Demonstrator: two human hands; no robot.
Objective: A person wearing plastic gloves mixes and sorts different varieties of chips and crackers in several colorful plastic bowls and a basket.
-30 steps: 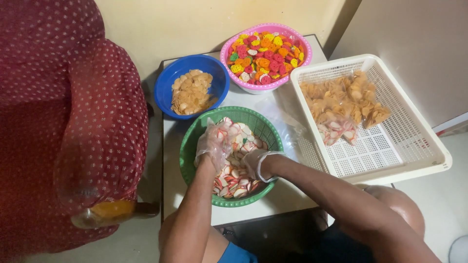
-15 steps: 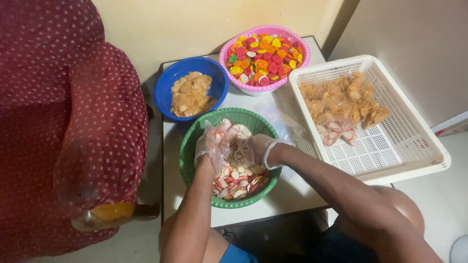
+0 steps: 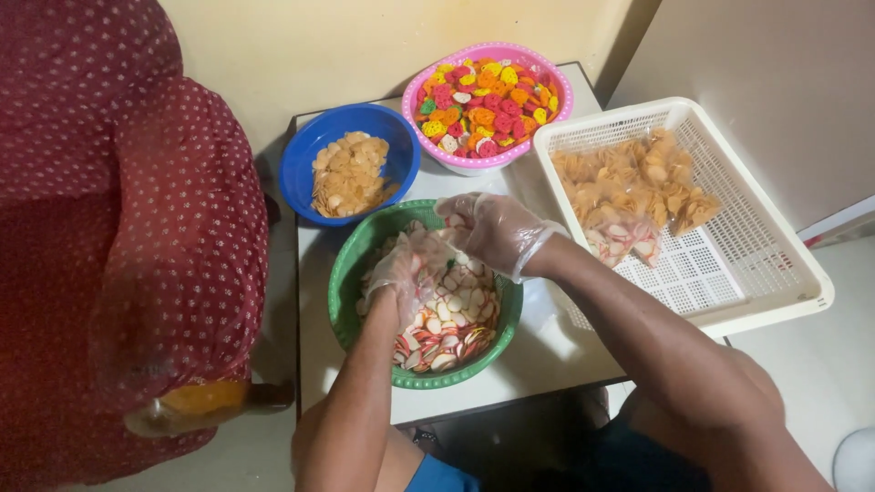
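A green basket (image 3: 351, 273) on a small white table (image 3: 538, 360) holds several thin white crackers with red edges (image 3: 447, 333). Both my hands wear clear plastic gloves. My left hand (image 3: 396, 273) is low inside the basket, closed around a clear bag with some of these crackers in it. My right hand (image 3: 492, 228) hovers over the basket's far side, its fingers curled on a few crackers just beside the bag's mouth.
Behind the basket stand a blue bowl (image 3: 296, 173) of pale yellow crackers and a pink basket (image 3: 474, 162) of mixed red, orange and yellow ones. A white slotted tray (image 3: 775, 314) on the right holds filled clear bags (image 3: 629, 191). A person in maroon dotted clothing (image 3: 137, 228) stands at the left.
My right hand rose from the crackers in the basket's near part to its far side, carrying crackers. My left hand with the bag sank a little.
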